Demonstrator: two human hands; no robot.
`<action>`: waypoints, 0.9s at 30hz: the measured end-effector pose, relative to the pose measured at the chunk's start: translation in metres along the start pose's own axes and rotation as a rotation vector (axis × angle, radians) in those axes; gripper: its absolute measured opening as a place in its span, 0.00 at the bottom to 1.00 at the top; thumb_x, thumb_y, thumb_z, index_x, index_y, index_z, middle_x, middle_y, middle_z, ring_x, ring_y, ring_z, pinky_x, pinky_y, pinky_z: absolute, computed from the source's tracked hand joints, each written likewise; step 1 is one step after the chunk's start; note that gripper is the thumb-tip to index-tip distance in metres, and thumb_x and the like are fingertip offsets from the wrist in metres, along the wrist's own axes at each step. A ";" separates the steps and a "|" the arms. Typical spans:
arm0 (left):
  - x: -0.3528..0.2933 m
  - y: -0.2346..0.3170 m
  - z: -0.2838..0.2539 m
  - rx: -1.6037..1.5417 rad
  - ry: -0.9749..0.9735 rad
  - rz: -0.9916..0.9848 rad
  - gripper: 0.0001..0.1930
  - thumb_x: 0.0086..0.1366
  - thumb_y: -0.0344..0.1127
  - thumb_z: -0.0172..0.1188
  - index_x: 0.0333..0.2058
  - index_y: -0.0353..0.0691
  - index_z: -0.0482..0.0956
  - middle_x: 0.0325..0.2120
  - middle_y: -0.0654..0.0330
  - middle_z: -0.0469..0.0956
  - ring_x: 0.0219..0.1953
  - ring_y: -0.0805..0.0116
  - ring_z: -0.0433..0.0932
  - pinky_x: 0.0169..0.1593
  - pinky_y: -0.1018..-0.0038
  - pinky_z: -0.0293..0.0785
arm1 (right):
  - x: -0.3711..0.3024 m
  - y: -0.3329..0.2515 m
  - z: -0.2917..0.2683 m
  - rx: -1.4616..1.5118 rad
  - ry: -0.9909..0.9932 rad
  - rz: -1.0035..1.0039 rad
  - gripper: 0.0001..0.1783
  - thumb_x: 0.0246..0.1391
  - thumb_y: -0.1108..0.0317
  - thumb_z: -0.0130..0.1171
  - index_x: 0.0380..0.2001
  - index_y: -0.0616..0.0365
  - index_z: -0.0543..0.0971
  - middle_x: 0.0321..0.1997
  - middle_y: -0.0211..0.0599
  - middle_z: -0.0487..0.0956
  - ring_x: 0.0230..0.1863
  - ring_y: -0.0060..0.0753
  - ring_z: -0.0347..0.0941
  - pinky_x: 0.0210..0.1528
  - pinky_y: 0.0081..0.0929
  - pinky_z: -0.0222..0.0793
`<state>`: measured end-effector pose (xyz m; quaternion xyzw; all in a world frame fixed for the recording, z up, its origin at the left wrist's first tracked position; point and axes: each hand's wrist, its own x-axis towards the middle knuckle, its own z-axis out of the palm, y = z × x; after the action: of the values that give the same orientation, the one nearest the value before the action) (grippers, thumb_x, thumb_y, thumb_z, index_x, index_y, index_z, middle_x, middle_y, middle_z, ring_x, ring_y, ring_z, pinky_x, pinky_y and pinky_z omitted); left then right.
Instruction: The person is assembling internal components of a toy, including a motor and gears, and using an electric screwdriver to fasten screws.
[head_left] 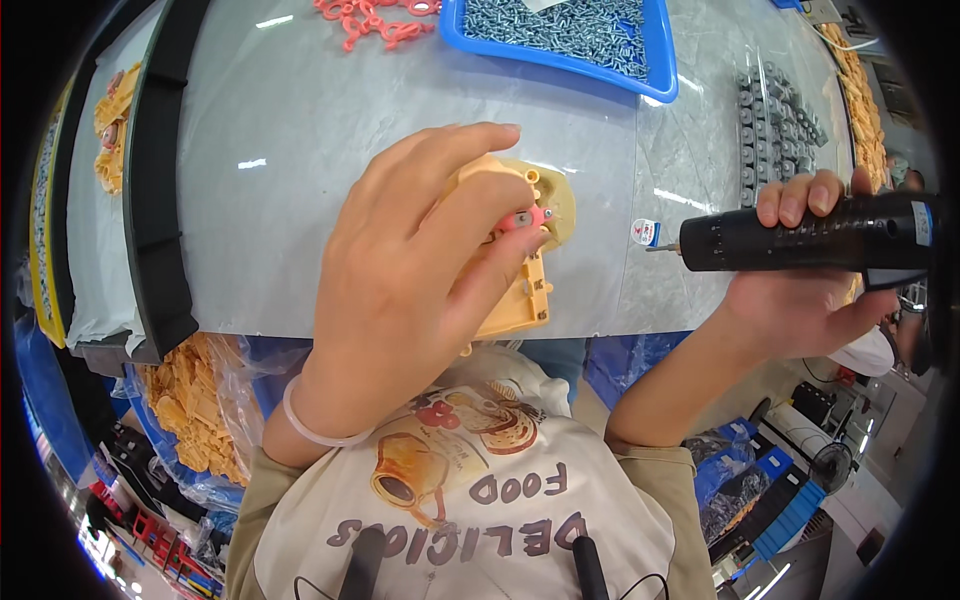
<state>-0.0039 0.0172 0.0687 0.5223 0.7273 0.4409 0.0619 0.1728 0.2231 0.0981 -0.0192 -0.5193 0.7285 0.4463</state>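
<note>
My left hand (395,250) is over a yellow plastic housing (515,308) near the table's front edge. Its thumb and index finger close on a small pink plastic piece (540,216) set in the housing, with a small metal part showing on it. Behind the housing, a duller yellowish block (563,205) shows; whether it is separate I cannot tell. The palm and fingers hide much of the housing. To the right, my right hand (785,305) grips a black electric screwdriver (800,238) held almost level, its bit pointing left, apart from the housing.
A blue tray (560,66) full of screws stands at the back, beside loose pink plastic pieces (375,22). Rows of small grey parts (765,130) sit at the right. A black rail (160,170) bounds the left side. Yellow parts (195,405) fill a bagged bin below left.
</note>
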 end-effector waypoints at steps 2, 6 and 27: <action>0.001 0.002 0.000 0.025 0.005 0.008 0.09 0.54 0.27 0.68 0.35 0.37 0.80 0.49 0.53 0.78 0.49 0.55 0.77 0.51 0.66 0.74 | 0.004 0.004 -0.003 0.023 -0.031 0.014 0.51 0.49 0.34 0.59 0.61 0.67 0.62 0.42 0.42 0.66 0.39 0.35 0.62 0.41 0.33 0.60; 0.001 0.004 0.002 0.049 0.035 0.029 0.09 0.52 0.25 0.69 0.32 0.37 0.79 0.46 0.54 0.80 0.49 0.54 0.78 0.50 0.66 0.74 | 0.013 0.004 -0.012 -0.022 0.008 0.038 0.54 0.46 0.31 0.63 0.62 0.66 0.61 0.43 0.41 0.65 0.40 0.35 0.61 0.43 0.33 0.59; 0.002 0.012 -0.003 0.012 -0.012 -0.114 0.08 0.53 0.24 0.68 0.31 0.35 0.79 0.44 0.53 0.81 0.52 0.51 0.76 0.55 0.65 0.71 | 0.037 0.012 -0.027 -0.013 -0.114 0.009 0.36 0.58 0.53 0.60 0.61 0.65 0.63 0.42 0.40 0.68 0.40 0.35 0.65 0.42 0.36 0.64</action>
<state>0.0025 0.0180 0.0794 0.4830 0.7582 0.4291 0.0878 0.1562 0.2669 0.0926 0.0169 -0.5485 0.7270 0.4126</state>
